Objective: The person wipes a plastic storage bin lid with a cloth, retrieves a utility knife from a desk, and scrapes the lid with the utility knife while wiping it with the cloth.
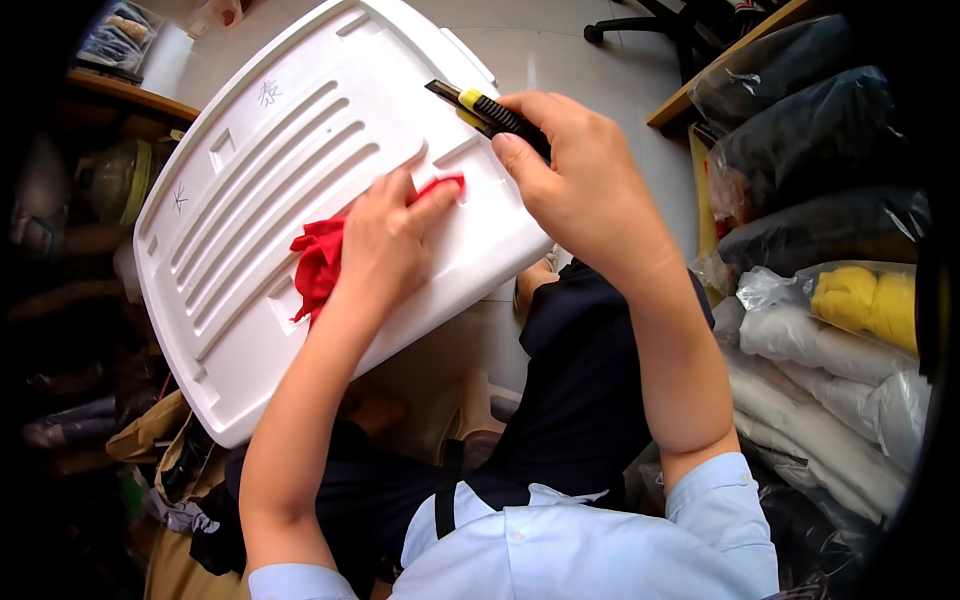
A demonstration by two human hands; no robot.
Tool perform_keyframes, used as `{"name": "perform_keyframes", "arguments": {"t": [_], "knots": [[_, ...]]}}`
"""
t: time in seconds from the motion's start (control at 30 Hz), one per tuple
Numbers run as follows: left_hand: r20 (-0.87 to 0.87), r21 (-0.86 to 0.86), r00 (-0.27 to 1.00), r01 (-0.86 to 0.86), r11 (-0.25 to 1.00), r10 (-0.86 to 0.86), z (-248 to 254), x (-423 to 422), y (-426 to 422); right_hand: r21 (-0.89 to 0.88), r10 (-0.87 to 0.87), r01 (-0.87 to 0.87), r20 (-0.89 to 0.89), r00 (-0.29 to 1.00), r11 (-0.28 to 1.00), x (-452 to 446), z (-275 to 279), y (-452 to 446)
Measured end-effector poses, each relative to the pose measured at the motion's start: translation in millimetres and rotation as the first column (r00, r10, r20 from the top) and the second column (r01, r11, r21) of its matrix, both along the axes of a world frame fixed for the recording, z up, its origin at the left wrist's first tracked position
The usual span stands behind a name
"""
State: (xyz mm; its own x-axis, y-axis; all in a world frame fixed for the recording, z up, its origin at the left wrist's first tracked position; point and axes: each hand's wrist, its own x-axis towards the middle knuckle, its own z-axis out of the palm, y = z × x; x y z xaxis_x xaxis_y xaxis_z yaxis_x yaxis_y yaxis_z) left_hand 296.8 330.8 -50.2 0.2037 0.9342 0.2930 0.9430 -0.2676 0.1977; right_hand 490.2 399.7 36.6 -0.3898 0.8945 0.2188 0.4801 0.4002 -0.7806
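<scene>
A white plastic bin lid with long raised ribs and handwritten marks lies in front of me. My left hand presses a crumpled red cloth against the lid, its fingers curled over it. A strip of the cloth pokes out past my fingertips. Above the lid's right edge, my right hand grips a black and yellow utility knife. The knife's blade is out and points to the upper left, apart from the cloth.
Plastic-wrapped dark garments are stacked on the right, with a bagged yellow item and white bundles below. A black chair base stands on the tiled floor. Shadowed shelves line the left.
</scene>
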Motion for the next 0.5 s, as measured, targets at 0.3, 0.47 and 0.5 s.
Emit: {"name": "perform_keyframes", "arguments": {"t": [0.3,0.47,0.5], "knots": [[-0.065,-0.016,0.992,-0.109,0.994,0.108,1,-4,0,-0.001,0.003,-0.003,0.003,1.0,1.0,-4,1,-1],[0.139,-0.105,0.982,-0.11,0.988,0.125,6,12,-27,0.004,0.012,-0.012,-0.032,0.999,1.0,-7,0,1],[0.154,-0.094,0.981,-0.103,0.99,0.116,6,17,-27,0.001,0.021,-0.021,-0.022,1.0,1.0,-9,2,1]]}}
